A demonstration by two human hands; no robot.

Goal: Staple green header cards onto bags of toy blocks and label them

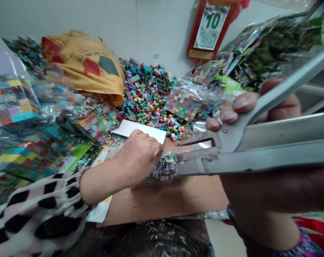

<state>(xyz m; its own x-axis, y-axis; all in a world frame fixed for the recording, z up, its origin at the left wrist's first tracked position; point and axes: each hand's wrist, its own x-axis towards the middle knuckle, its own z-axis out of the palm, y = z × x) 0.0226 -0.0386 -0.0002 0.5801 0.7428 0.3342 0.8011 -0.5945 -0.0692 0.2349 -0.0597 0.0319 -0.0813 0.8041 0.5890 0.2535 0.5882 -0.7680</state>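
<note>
My left hand point(140, 153), in a spotted sleeve, is closed at the edge of a small clear plastic bag of tiny colourful blocks point(167, 165). The fingertips are hidden beneath it. A white card point(148, 132) lies flat just behind the knuckles. Large in the foreground, a grey metal plier stapler point(231, 142) is gripped in my right hand point(258, 107), fingers over the upper handle and palm under the lower one. The stapler's jaws are apart and point left. Its lower jaw tip overlaps the right side of the bag in view; whether they touch I cannot tell.
A big heap of loose blocks point(143, 89) lies against the wall, beside a yellow cloth sack point(84, 64). Bagged blocks point(25, 153) crowd the left. Green printed packaging point(279, 46) is piled at right under a wall calendar point(211, 26). Brown board point(178, 200) covers the near worktop.
</note>
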